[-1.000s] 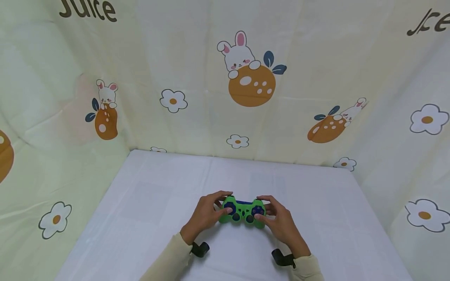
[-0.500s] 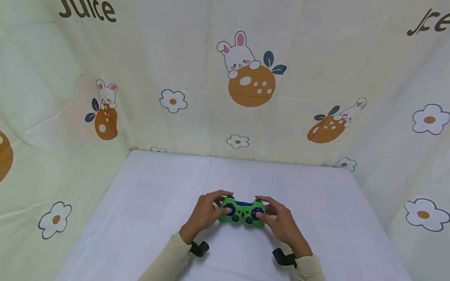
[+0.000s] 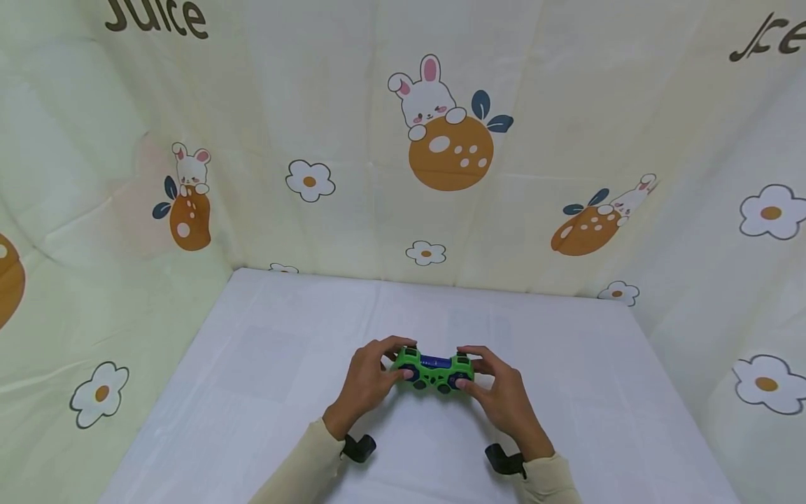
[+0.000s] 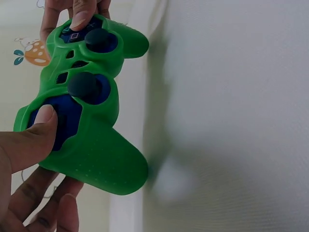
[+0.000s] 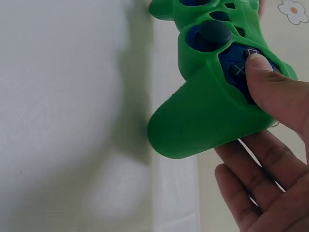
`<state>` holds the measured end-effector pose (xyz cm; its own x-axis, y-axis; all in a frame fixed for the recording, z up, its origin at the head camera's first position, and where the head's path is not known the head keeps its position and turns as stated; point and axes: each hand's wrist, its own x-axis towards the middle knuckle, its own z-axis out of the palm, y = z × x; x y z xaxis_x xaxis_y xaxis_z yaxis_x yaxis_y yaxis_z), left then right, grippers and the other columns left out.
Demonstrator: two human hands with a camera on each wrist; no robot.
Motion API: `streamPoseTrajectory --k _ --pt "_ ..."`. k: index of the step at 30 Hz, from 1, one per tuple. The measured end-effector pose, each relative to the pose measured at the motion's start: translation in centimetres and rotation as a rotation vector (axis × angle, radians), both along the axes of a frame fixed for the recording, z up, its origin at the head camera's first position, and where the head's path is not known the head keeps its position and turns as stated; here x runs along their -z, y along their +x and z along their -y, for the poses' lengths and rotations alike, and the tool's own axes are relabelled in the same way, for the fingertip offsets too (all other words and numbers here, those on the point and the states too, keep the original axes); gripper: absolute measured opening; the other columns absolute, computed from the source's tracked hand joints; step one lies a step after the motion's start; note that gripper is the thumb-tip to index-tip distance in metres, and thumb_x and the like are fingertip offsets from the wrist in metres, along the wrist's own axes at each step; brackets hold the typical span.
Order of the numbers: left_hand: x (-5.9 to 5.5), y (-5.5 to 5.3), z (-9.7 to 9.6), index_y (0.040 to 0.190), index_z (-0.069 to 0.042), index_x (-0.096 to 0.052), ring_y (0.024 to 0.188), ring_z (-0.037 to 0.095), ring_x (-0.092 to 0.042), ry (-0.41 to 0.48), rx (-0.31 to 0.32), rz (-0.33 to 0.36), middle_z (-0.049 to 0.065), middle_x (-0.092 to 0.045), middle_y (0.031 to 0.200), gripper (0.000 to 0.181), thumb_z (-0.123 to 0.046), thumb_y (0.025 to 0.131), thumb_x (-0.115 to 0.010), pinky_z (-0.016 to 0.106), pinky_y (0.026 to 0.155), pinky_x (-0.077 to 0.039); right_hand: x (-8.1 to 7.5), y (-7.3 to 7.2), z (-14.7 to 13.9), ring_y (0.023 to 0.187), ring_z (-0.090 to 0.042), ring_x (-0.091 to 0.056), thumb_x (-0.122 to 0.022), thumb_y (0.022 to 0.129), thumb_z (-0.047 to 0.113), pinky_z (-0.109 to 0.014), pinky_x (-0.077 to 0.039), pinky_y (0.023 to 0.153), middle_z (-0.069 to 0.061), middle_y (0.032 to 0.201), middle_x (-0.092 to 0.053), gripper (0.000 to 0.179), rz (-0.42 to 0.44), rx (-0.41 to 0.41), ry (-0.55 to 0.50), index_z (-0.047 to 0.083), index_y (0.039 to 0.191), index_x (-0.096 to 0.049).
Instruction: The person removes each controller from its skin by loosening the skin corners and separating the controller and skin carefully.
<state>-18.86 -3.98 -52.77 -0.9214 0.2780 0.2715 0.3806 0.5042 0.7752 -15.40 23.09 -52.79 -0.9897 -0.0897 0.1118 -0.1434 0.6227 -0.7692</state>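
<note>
A game controller (image 3: 434, 371) in a green cover, with a dark blue face and two black thumbsticks, is held between both hands over the white table. My left hand (image 3: 371, 374) grips its left side, the thumb (image 4: 44, 128) lying on the direction-pad area. On the other side my right hand (image 3: 500, 392) grips it, and the thumb (image 5: 270, 82) rests on the button cluster beside the square and cross marks. In the head view the index fingers lie along the controller's top shoulders. Other fingers are partly hidden behind it.
The white table (image 3: 283, 364) spreads around the hands. Behind it and at both sides hangs a cream curtain (image 3: 352, 231) printed with rabbits, fruit and flowers. A black wrist mount (image 3: 360, 448) sits at the left cuff, another mount (image 3: 504, 460) at the right.
The controller has tilted so that its top edge and shoulder buttons show more in the head view. It has shifted slightly away from the person. Both hands have kept their grip.
</note>
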Motion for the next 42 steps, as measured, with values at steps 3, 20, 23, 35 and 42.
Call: streamPoseTrajectory --k 3,20,23,35,42 --pt "0.1 0.0 -0.1 0.131 -0.027 -0.074 0.098 0.016 -0.068 -0.002 -0.005 -0.01 -0.003 -0.077 0.111 0.051 -0.015 0.084 -0.091 0.033 0.078 -0.055 0.3 0.0 0.0 0.123 -0.033 -0.072 -0.087 0.088 0.018 -0.07 -0.044 0.11 -0.002 0.115 -0.081 0.061 -0.017 0.003 -0.003 0.035 0.14 -0.062" --pt "-0.4 -0.8 1.1 0.132 -0.026 -0.073 0.104 0.015 -0.07 -0.04 0.144 0.059 -0.004 -0.079 0.118 0.039 -0.025 0.094 -0.082 0.029 0.081 -0.058 -0.8 -0.5 -0.8 0.13 -0.04 -0.067 -0.077 0.099 0.026 -0.068 -0.049 0.108 -0.006 0.141 -0.07 0.054 0.097 -0.157 0.022 0.031 0.149 -0.059" --pt "-0.7 -0.9 1.3 0.133 -0.024 -0.073 0.106 0.016 -0.071 -0.044 0.18 0.079 -0.004 -0.078 0.123 0.038 -0.025 0.096 -0.08 0.027 0.081 -0.058 -1.1 -0.6 -1.0 0.133 -0.041 -0.065 -0.074 0.101 0.025 -0.069 -0.046 0.111 -0.007 0.148 -0.066 0.05 0.115 -0.199 0.013 0.027 0.149 -0.059" --pt "-1.4 -0.6 1.5 0.13 -0.023 -0.075 0.11 0.017 -0.07 -0.12 0.202 0.078 -0.006 -0.077 0.123 0.038 -0.021 0.093 -0.083 0.037 0.089 -0.058 -1.5 -0.5 -0.7 0.136 -0.035 -0.063 -0.078 0.097 0.018 -0.07 -0.041 0.114 0.002 0.134 -0.073 0.04 0.144 -0.215 -0.039 0.026 0.134 -0.065" --pt "-1.0 0.0 1.2 0.123 -0.026 -0.077 0.099 0.017 -0.067 -0.153 0.12 -0.018 -0.007 -0.077 0.116 0.041 -0.02 0.085 -0.09 0.031 0.084 -0.055 -0.9 -0.4 -0.2 0.141 -0.032 -0.059 -0.082 0.092 0.013 -0.069 -0.039 0.116 0.004 0.139 -0.072 0.047 0.087 -0.167 -0.034 0.031 0.132 -0.067"
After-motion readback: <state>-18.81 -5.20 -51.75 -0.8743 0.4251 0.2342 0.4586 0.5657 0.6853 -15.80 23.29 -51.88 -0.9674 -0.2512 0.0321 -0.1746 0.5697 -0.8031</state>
